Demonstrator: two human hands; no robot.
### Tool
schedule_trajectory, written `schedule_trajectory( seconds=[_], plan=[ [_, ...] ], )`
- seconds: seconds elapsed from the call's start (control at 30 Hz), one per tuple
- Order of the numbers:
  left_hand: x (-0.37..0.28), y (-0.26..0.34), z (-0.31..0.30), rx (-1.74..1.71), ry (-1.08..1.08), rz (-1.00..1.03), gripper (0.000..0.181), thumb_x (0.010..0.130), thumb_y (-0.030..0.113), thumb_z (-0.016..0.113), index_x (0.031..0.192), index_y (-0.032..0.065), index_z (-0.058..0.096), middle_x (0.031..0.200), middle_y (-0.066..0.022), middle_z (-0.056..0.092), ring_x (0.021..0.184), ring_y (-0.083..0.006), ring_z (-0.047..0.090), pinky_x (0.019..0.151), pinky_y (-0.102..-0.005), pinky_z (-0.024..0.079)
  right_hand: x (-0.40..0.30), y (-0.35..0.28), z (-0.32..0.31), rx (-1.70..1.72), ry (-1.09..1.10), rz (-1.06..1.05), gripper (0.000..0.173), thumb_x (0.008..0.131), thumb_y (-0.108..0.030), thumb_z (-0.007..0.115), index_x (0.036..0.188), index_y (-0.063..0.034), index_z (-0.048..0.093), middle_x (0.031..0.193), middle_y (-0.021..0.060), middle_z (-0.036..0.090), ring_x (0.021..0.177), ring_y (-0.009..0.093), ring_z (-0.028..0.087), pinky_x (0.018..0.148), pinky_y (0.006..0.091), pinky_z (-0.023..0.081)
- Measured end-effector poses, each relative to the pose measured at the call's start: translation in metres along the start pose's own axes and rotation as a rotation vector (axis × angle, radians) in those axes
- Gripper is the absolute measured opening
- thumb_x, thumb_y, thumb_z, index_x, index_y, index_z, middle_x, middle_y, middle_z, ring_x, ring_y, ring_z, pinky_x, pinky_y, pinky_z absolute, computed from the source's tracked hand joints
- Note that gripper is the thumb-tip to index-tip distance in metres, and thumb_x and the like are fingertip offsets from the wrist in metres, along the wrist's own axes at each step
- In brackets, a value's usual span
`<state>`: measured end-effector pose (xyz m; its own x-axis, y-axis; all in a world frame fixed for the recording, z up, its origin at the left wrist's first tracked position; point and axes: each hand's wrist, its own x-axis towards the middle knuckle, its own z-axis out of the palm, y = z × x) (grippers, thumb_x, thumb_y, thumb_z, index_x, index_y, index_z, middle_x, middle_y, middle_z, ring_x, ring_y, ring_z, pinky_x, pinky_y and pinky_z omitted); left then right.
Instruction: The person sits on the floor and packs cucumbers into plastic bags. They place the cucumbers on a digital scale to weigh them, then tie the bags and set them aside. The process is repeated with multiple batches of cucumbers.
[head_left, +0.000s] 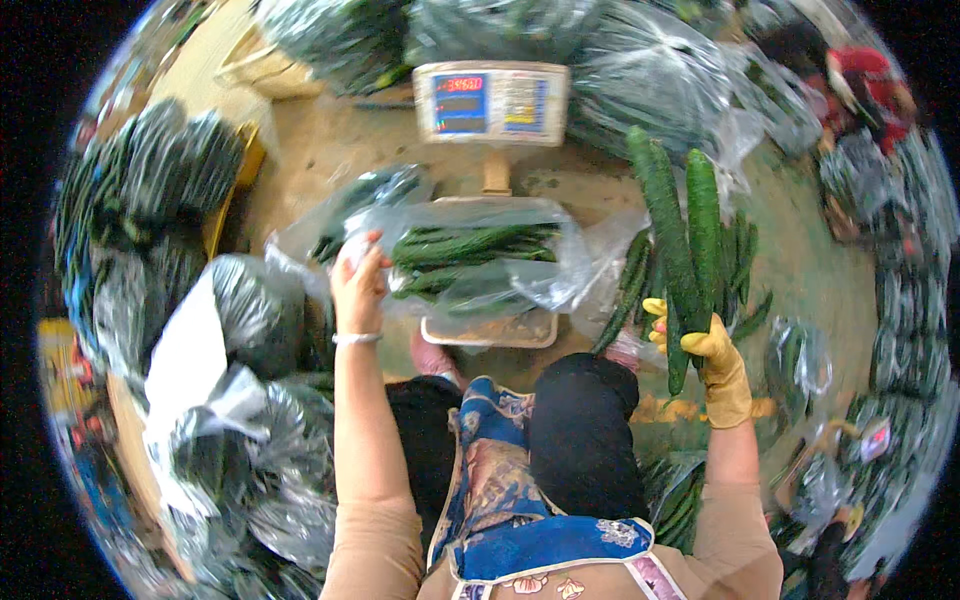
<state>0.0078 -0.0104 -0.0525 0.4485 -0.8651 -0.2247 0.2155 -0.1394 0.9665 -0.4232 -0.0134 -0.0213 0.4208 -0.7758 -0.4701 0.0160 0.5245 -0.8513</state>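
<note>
My right hand (709, 349), in a yellow rubber glove, grips several long cucumbers (703, 225), which point up and away from me. An ungloved left hand (361, 281), mine, pinches the left edge of a clear plastic bag (555, 289). That bag lies on the platform of a digital scale (491, 330), with its mouth toward the left hand and many cucumbers (472, 251) inside. Behind the platform stands the scale's lit display (491, 103). Loose cucumbers (634, 285) lie on the floor between the scale and my right hand.
Big filled plastic bags (645, 90) stand behind the display. More bags (262, 315) and a white sheet (187, 360) crowd the left side. A small clear bag (799, 364) lies at the right. A person in red (874, 97) is at the upper right.
</note>
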Motion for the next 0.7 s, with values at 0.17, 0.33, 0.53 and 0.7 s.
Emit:
schedule_trajectory(
  seconds=[0.17,0.33,0.53,0.7],
  plan=[
    [-0.003,0.020,-0.019,-0.396,-0.332,-0.151,0.040,0.081,0.009,0.051,0.119,0.0064,0.042,0.055,0.0032,0.043,0.036,-0.0015,0.028,0.033,-0.0150,0.021,0.044,-0.027,0.054,-0.822,-0.091,-0.101,0.034,0.059,-0.014,0.068,0.089,-0.0029,0.056,0.075,0.0064,0.059,0.064,0.015,0.054,0.062,0.0271,0.044],
    [0.002,0.027,-0.026,-0.634,-0.423,-0.237,0.047,0.079,0.011,0.054,0.123,0.0119,0.038,0.054,0.0042,0.042,0.038,-0.0021,0.027,0.033,-0.0157,0.018,0.081,-0.062,0.127,-1.117,-0.197,-0.077,0.052,0.055,-0.029,0.070,0.095,-0.0007,0.054,0.082,0.0152,0.060,0.075,0.026,0.057,0.070,0.0329,0.044],
    [0.007,0.034,-0.019,-0.733,-0.455,-0.268,0.041,0.080,0.009,0.052,0.119,0.0120,0.040,0.054,0.0030,0.042,0.038,-0.0027,0.027,0.033,-0.0161,0.017,0.164,-0.035,0.174,-1.681,-0.240,-0.197,0.056,0.054,-0.028,0.069,0.099,0.0009,0.051,0.081,0.0214,0.059,0.079,0.034,0.057,0.068,0.0378,0.046],
    [0.015,0.034,-0.018,-0.823,-0.483,-0.222,0.037,0.080,0.010,0.051,0.116,0.0096,0.043,0.054,0.0031,0.040,0.039,-0.0030,0.025,0.033,-0.0156,0.017,0.228,0.024,0.164,-1.457,-0.264,-0.284,0.064,0.058,-0.034,0.069,0.108,-0.0005,0.048,0.103,0.0224,0.053,0.097,0.032,0.051,0.082,0.0361,0.041]
  ],
)
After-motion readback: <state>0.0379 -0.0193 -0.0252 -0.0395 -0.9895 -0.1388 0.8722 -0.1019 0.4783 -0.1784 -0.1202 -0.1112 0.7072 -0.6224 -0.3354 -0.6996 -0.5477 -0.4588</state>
